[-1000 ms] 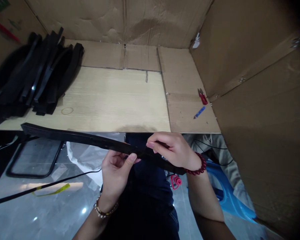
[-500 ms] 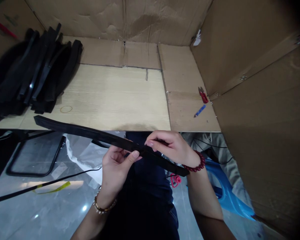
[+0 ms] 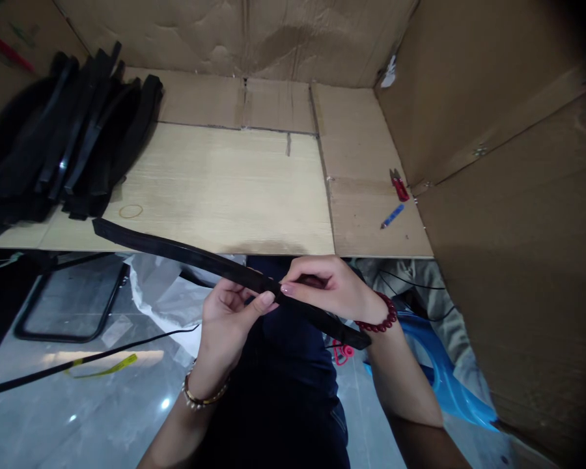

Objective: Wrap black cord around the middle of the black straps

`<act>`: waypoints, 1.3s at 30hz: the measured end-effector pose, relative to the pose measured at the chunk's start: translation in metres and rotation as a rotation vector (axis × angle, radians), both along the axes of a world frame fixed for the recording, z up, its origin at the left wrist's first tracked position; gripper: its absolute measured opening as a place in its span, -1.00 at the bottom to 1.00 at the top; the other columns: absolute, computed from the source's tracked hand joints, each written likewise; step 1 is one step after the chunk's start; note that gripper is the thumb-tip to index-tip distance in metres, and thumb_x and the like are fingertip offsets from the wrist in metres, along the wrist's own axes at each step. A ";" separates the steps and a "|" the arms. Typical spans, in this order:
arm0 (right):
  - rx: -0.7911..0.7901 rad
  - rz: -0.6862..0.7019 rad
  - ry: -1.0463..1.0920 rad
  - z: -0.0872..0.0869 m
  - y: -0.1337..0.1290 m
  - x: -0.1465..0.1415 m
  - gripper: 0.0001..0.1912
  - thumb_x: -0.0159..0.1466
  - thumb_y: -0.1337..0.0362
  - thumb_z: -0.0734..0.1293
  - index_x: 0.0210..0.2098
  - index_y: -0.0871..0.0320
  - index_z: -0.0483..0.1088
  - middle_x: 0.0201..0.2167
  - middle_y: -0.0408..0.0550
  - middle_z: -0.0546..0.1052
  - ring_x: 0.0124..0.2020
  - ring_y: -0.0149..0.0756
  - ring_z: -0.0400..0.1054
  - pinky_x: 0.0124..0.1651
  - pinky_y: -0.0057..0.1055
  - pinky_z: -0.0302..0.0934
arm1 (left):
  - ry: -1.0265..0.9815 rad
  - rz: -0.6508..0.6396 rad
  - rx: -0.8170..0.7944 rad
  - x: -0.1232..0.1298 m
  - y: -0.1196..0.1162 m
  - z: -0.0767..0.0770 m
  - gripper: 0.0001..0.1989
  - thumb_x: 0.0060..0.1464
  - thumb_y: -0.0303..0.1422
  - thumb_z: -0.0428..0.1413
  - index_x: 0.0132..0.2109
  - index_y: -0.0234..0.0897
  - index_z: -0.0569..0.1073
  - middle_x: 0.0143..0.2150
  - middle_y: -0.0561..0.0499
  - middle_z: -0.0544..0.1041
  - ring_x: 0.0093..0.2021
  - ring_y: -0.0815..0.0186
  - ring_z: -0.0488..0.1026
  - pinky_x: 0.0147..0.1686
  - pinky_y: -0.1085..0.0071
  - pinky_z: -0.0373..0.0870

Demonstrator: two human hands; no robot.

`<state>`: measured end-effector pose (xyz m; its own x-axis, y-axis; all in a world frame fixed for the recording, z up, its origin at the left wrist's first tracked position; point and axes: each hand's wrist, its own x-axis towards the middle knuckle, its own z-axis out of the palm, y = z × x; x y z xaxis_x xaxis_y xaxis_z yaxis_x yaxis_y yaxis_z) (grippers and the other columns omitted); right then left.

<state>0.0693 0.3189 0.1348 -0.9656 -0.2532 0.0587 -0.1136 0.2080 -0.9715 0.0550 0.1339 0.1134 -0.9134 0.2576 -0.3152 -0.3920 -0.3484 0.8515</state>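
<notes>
A long, slightly curved black strip (image 3: 176, 252) slants across in front of me, its far-left end over the table edge and its lower right end near my right wrist. My left hand (image 3: 237, 306) is closed around its middle from below, thumb on top. Beside that thumb, my right hand (image 3: 329, 286) pinches at the strip with thumb and forefinger. The other right fingers are curled, and a dark reddish patch shows in the palm, too shaded to identify. What lies right under the right fingertips is hidden.
A pile of similar black strips (image 3: 78, 137) fills the table's left side. A rubber band (image 3: 131, 211), red-handled snips (image 3: 399, 185) and a blue pen-like tool (image 3: 392, 216) lie on the cardboard tabletop (image 3: 234, 176). Cardboard walls (image 3: 508, 208) enclose it. Below is a blue plastic object (image 3: 449, 391).
The strip's left end has swung a little to the right and up. My right fingertips have come in slightly closer to the left thumb. Both hands keep their hold.
</notes>
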 end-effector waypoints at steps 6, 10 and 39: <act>-0.063 -0.015 -0.058 -0.002 0.003 0.002 -0.84 0.26 0.27 0.37 -0.38 0.24 0.53 -0.45 -0.11 0.54 -0.44 -0.49 0.36 -0.39 -0.56 0.21 | 0.012 -0.027 -0.009 0.000 -0.001 0.001 -0.76 -0.16 -0.46 0.39 -0.29 -0.26 0.56 -0.41 0.11 0.62 -0.40 0.44 0.57 -0.43 0.55 0.62; -0.081 -0.081 -0.062 -0.001 0.005 0.004 -0.86 0.25 0.27 0.39 -0.36 0.23 0.54 -0.46 -0.10 0.56 -0.46 -0.49 0.38 -0.41 -0.56 0.23 | 0.034 -0.002 -0.031 -0.001 -0.001 0.003 -0.76 -0.18 -0.45 0.39 -0.31 -0.27 0.55 -0.45 0.12 0.61 -0.43 0.45 0.56 -0.44 0.56 0.61; -0.198 -0.049 0.001 -0.028 -0.006 -0.010 -0.75 0.28 0.16 0.36 -0.41 0.22 0.49 -0.52 -0.13 0.50 -0.50 -0.47 0.34 -0.42 -0.51 0.24 | 0.074 0.028 -0.033 0.004 -0.012 0.004 -0.75 -0.16 -0.46 0.39 -0.26 -0.23 0.57 -0.37 0.10 0.60 -0.39 0.42 0.57 -0.45 0.53 0.63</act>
<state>0.0592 0.3128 0.1067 -0.9765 -0.1890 0.1038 -0.1092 0.0185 -0.9938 0.0586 0.1221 0.1172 -0.9413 0.2219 -0.2542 -0.3177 -0.3292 0.8892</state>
